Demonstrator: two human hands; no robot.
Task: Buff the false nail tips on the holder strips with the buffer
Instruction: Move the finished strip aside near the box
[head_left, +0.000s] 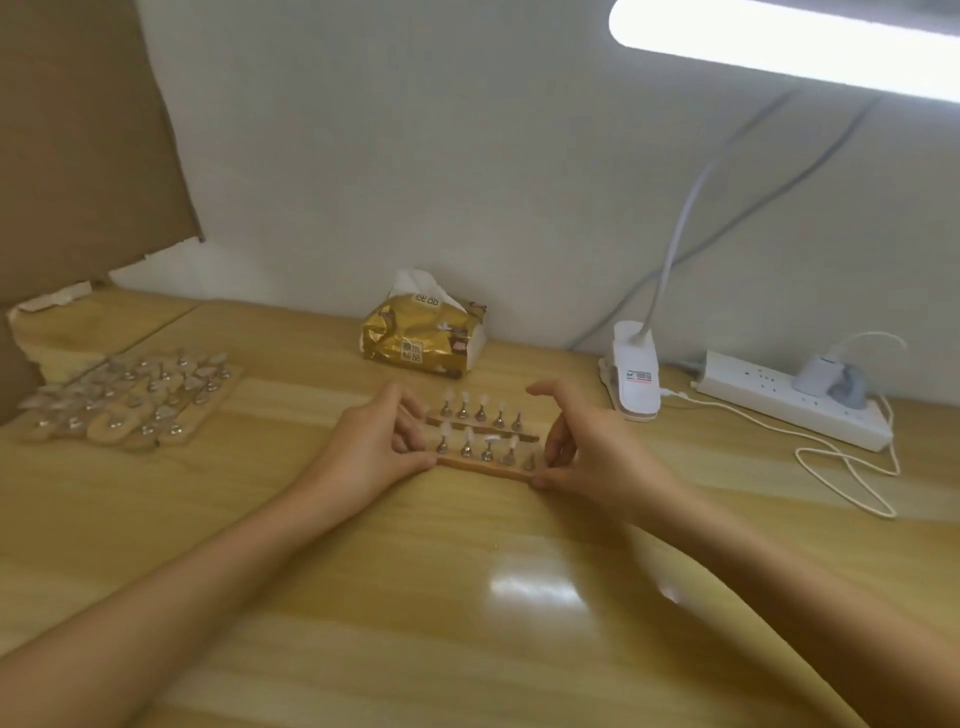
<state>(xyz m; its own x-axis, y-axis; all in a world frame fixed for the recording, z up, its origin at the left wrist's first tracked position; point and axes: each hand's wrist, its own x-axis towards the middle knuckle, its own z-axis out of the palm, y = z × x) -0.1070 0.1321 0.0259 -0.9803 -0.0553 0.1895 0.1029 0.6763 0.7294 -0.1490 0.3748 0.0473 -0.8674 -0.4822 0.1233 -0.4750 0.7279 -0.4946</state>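
Observation:
Two wooden holder strips lie side by side in the middle of the table, each carrying a row of small metal stands topped with pale false nail tips. My left hand (382, 441) pinches the left end of the near strip (485, 467), and my right hand (576, 447) pinches its right end. The far strip (475, 423) lies just behind it, between my hands. No buffer is visible.
Several more holder strips with nail tips (130, 397) lie at the left, by a cardboard sheet (78, 156). A gold tissue pack (423, 332) stands by the wall. At the right are a clip lamp base (634, 379), a white power strip (789, 400) and a loose cable (852, 467).

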